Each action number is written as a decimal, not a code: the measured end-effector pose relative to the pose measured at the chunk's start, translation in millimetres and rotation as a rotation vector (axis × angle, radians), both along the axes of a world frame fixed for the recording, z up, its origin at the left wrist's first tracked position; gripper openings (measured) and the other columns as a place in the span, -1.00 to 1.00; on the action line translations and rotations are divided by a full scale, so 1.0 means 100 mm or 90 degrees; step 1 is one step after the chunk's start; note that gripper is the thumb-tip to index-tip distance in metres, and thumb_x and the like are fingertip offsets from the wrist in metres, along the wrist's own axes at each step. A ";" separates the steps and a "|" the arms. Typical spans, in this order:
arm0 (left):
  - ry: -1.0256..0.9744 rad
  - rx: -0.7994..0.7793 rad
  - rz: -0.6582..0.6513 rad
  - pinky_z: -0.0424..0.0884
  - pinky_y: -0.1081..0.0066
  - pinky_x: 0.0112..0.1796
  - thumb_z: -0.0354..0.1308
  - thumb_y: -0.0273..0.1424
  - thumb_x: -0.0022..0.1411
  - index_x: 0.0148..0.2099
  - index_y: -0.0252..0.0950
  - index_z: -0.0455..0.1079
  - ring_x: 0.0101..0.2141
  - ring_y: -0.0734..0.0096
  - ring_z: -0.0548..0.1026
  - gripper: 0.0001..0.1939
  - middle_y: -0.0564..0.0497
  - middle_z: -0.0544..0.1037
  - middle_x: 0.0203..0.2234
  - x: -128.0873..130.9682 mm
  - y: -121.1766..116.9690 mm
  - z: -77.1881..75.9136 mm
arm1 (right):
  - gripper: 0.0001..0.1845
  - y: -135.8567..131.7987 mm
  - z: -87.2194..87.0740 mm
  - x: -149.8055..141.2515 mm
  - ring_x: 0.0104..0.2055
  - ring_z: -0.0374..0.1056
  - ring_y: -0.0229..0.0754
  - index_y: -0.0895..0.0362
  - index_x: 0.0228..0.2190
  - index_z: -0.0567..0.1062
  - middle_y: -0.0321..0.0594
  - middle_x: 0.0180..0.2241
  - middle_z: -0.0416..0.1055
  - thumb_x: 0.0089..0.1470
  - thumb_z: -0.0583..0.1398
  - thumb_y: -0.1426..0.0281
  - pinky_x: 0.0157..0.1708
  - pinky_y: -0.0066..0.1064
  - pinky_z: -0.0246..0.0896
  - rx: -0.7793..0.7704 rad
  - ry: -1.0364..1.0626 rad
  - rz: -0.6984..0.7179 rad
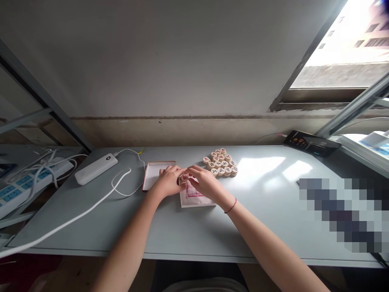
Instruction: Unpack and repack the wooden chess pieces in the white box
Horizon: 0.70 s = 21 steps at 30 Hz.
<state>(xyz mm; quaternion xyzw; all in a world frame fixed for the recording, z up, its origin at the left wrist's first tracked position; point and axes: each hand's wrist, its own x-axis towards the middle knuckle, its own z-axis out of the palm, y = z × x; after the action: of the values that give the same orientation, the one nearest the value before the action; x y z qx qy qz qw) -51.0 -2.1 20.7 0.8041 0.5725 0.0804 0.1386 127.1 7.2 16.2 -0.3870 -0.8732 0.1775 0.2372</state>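
Observation:
My left hand (pixel 170 181) and my right hand (pixel 203 183) meet over a white box tray (pixel 199 206). Between their fingers is a round wooden Chinese chess piece (pixel 184 177) with a character on its face. Fingers hide part of it, and more pieces may be behind them. A folded sheet with red grid lines (pixel 194 191) lies in the tray. Left of it, partly behind my left hand, is the open box lid (pixel 154 175) with a reddish-brown rim. Just beyond my right hand stand several more Chinese chess pieces (pixel 221 163) in close stacked rows, with red or black characters.
A white power bank (pixel 96 168) with a cable lies at the left. A long white cable (pixel 82 218) crosses the desk (pixel 170 235). Power strips (pixel 30 182) stand at the far left. A phone (pixel 311 143) leans at the back right, and a pixelated area covers the right side.

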 end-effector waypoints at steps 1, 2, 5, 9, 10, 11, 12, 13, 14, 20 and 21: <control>-0.003 0.003 0.003 0.24 0.15 -0.06 0.08 -0.34 0.13 0.08 -0.08 0.35 -0.02 0.12 0.36 -0.58 -0.03 0.47 -0.06 0.00 0.00 -0.01 | -0.71 0.00 0.01 -0.01 -0.25 0.42 -0.25 0.09 -0.14 0.49 -0.17 -0.14 0.43 0.14 0.13 0.60 -0.25 -0.45 0.28 -0.001 -0.006 -0.002; -0.006 0.006 0.006 0.23 0.15 -0.06 0.05 -0.35 0.16 0.07 -0.08 0.35 -0.03 0.14 0.37 -0.59 -0.02 0.48 -0.06 0.00 0.00 -0.01 | -0.74 0.00 0.02 -0.02 -0.25 0.42 -0.25 0.10 -0.17 0.51 -0.17 -0.15 0.43 0.15 0.13 0.58 -0.24 -0.45 0.27 0.000 -0.015 0.000; -0.015 0.016 0.018 0.22 0.15 -0.04 0.01 -0.35 0.21 0.05 -0.07 0.38 -0.05 0.18 0.40 -0.64 -0.01 0.49 -0.08 0.01 0.01 -0.03 | -0.76 -0.01 0.05 -0.04 -0.24 0.42 -0.25 0.11 -0.20 0.54 -0.16 -0.18 0.44 0.17 0.12 0.56 -0.24 -0.46 0.26 0.006 -0.045 -0.001; -0.014 0.024 0.033 0.21 0.17 -0.05 0.03 -0.32 0.23 0.06 -0.06 0.38 -0.06 0.18 0.41 -0.65 0.01 0.52 -0.13 0.03 0.01 -0.03 | -0.74 -0.01 0.12 0.05 -0.33 0.39 -0.26 0.11 -0.17 0.55 -0.16 -0.17 0.45 0.17 0.12 0.53 -0.33 -0.46 0.23 -0.014 -0.094 -0.052; -0.015 0.029 0.036 0.21 0.17 -0.05 0.03 -0.32 0.24 0.10 -0.04 0.37 -0.06 0.18 0.41 -0.62 0.02 0.52 -0.14 0.03 0.01 -0.03 | -0.76 -0.01 0.13 0.08 -0.35 0.39 -0.25 0.11 -0.18 0.56 -0.16 -0.17 0.45 0.16 0.14 0.50 -0.35 -0.45 0.22 -0.028 -0.114 -0.062; -0.016 0.035 0.036 0.21 0.18 -0.05 0.02 -0.32 0.24 0.13 -0.02 0.34 -0.07 0.19 0.41 -0.60 0.03 0.53 -0.14 0.04 0.00 -0.02 | -0.79 -0.01 0.14 0.11 -0.35 0.39 -0.22 0.10 -0.20 0.57 -0.16 -0.18 0.46 0.14 0.17 0.46 -0.35 -0.44 0.22 -0.043 -0.137 -0.063; -0.017 0.041 0.036 0.21 0.18 -0.06 0.02 -0.33 0.24 0.15 -0.01 0.32 -0.08 0.19 0.41 -0.57 0.03 0.54 -0.15 0.05 0.00 -0.02 | -0.82 -0.01 0.14 0.14 -0.31 0.40 -0.18 0.11 -0.23 0.58 -0.15 -0.19 0.47 0.12 0.20 0.42 -0.34 -0.42 0.22 -0.053 -0.163 -0.056; -0.015 0.045 0.036 0.21 0.19 -0.07 0.02 -0.34 0.24 0.16 0.00 0.32 -0.09 0.20 0.42 -0.56 0.04 0.55 -0.16 0.05 0.00 -0.02 | -0.84 -0.02 0.13 0.15 -0.27 0.40 -0.13 0.11 -0.27 0.60 -0.14 -0.20 0.48 0.10 0.22 0.40 -0.31 -0.40 0.23 -0.058 -0.187 -0.042; -0.012 0.048 0.034 0.21 0.20 -0.08 0.03 -0.35 0.23 0.15 0.01 0.34 -0.11 0.20 0.42 -0.57 0.04 0.55 -0.17 0.06 -0.01 -0.02 | -0.86 -0.02 0.13 0.16 -0.22 0.39 -0.09 0.11 -0.31 0.60 -0.13 -0.22 0.48 0.08 0.24 0.38 -0.27 -0.38 0.23 -0.057 -0.207 -0.025; -0.004 0.060 0.036 0.19 0.21 -0.12 0.02 -0.37 0.24 0.04 -0.04 0.44 -0.12 0.20 0.42 -0.65 0.05 0.58 -0.15 0.08 -0.01 0.00 | -0.85 -0.07 0.09 0.11 -0.13 0.35 -0.05 0.10 -0.32 0.62 -0.12 -0.21 0.47 0.10 0.21 0.42 -0.15 -0.32 0.22 -0.046 -0.215 0.023; -0.006 0.062 0.038 0.18 0.21 -0.12 0.02 -0.38 0.24 0.05 -0.06 0.43 -0.12 0.21 0.42 -0.65 0.05 0.59 -0.16 0.08 -0.01 0.00 | -0.84 -0.06 0.10 0.12 -0.13 0.36 -0.06 0.09 -0.31 0.62 -0.12 -0.20 0.47 0.09 0.21 0.41 -0.15 -0.33 0.23 -0.048 -0.201 0.024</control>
<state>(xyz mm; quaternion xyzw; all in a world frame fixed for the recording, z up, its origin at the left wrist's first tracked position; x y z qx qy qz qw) -42.7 -3.5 20.3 0.7922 0.5909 0.1161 0.0994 139.0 1.1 25.8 -0.4025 -0.8993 0.1517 0.0788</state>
